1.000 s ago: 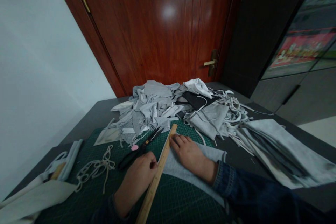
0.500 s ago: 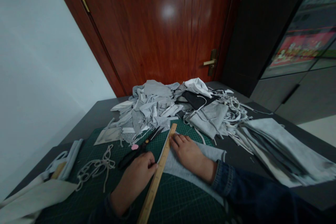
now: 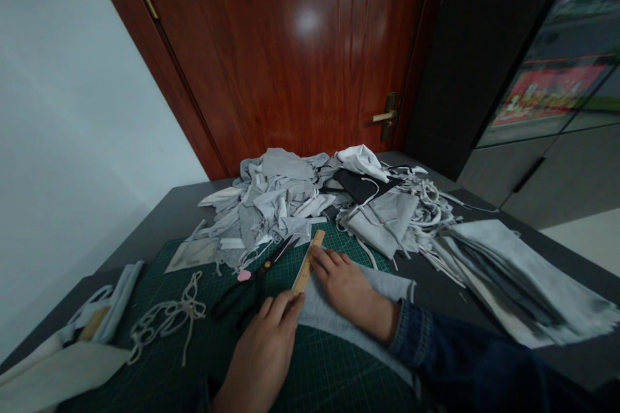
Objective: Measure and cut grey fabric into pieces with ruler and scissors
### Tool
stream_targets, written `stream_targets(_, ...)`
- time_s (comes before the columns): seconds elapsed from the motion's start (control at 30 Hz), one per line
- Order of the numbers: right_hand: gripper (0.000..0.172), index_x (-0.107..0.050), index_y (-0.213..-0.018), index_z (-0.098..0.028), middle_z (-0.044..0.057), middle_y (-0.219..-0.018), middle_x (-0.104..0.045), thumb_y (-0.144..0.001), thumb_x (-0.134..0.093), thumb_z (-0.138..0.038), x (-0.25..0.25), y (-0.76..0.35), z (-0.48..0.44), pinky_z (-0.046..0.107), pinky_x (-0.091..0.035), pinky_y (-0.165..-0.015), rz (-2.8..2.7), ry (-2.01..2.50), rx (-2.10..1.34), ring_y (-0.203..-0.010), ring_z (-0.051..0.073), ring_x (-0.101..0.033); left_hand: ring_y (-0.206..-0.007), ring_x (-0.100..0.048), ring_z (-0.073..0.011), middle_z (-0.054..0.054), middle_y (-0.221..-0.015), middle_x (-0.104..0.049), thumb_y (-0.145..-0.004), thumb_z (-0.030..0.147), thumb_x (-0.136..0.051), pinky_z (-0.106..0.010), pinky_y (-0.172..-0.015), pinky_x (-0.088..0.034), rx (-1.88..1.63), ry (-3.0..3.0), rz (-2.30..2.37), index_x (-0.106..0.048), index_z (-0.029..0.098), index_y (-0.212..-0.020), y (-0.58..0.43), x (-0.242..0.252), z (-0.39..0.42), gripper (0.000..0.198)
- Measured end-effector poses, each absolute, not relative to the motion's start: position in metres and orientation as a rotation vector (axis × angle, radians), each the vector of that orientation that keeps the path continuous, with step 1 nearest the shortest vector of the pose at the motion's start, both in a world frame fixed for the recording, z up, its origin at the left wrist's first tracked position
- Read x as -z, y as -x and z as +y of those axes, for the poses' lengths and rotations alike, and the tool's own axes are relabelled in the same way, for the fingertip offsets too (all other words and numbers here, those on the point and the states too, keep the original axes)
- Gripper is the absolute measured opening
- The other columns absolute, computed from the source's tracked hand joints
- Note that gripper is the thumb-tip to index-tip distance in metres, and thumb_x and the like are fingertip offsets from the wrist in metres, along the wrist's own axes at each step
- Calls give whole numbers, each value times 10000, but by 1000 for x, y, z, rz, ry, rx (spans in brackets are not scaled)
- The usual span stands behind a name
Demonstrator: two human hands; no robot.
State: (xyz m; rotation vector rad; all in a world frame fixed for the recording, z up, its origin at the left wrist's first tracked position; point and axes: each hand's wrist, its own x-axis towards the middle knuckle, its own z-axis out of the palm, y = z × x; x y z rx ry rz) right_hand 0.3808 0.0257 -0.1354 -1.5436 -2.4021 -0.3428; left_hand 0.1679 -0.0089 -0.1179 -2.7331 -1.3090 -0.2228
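My left hand (image 3: 265, 352) lies with its fingers stretched out over the lower part of a wooden ruler (image 3: 307, 262), hiding that part. The ruler runs slantwise along the left edge of a grey fabric piece (image 3: 393, 285) on the green cutting mat (image 3: 320, 377). On that fabric my right hand (image 3: 349, 288) rests flat and open, its fingertips against the ruler. Black scissors (image 3: 264, 267) lie just left of the ruler, beside a small pink item (image 3: 244, 275).
A heap of grey and white fabric scraps (image 3: 290, 197) fills the far side of the dark table. A stack of grey fabric (image 3: 508, 271) lies at the right, a tangled white cord (image 3: 165, 316) and folded pieces (image 3: 92, 326) at the left. A wooden door (image 3: 290, 45) stands behind.
My left hand has uncurled and slid from beside the ruler onto it, fingers now flat over its lower part. My right hand has stayed on the fabric.
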Motion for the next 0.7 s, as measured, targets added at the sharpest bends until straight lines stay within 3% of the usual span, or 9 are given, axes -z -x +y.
stream_targets(0.23, 538, -494, -1509, -99, 130, -1579, -491, -973, -453, -80, 136, -384, 27, 492, -489, -1100, -2443, 1531, 226, -1380, 328, -500, -1094, -685, -239, -57, -1260, -708, -946, 88, -527, -359, -963, -592, 315, 2667, -1270, -649, 233, -1352, -162, 118, -5, 448)
stream_targets(0.47, 564, -473, -1529, -100, 149, -1582, -479, -966, -439, -70, 134, -385, 27, 520, -493, -1089, -2444, 1538, 176, -1390, 322, -492, -1088, -694, -250, -89, -1252, -699, -968, 104, -482, -370, -931, -608, 244, 2700, -1373, -615, 207, -1404, -165, 123, -11, 467)
stream_targets(0.7, 567, -485, -1511, -65, 158, -1564, -501, -947, -443, -42, 135, -384, 26, 520, -506, -1080, -2462, 1533, 218, -1364, 335, -519, -1176, -655, -226, -66, -1271, -684, -1027, 257, -427, -382, -1061, -506, 377, 2765, -1709, -669, 242, -1252, -141, 75, 26, 330)
